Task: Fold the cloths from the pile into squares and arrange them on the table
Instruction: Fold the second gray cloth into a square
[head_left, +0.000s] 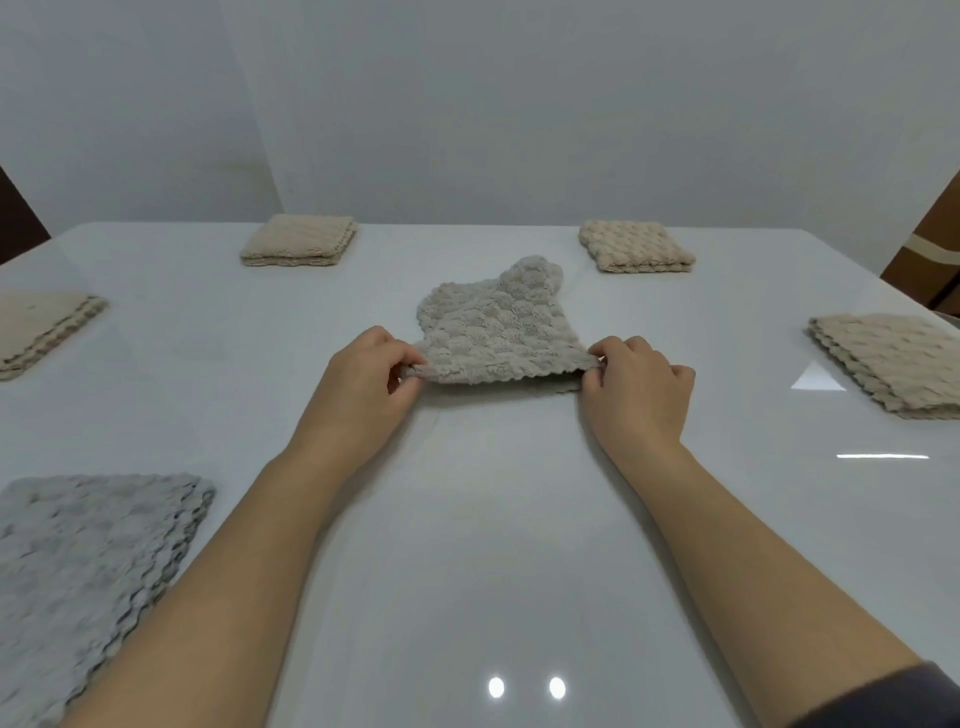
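Note:
A grey-beige textured cloth (493, 327) lies rumpled in the middle of the white table (467, 519). My left hand (363, 384) pinches its near left corner. My right hand (634, 384) pinches its near right corner. The near edge is lifted a little off the table and stretched between the two hands. The far part of the cloth bunches up into a hump.
Folded square cloths lie around the table: beige ones at the far left (298, 241), far right (636, 247), left edge (41, 327) and right edge (893, 364), and a grey one at the near left (88, 561). A white wall stands behind the table.

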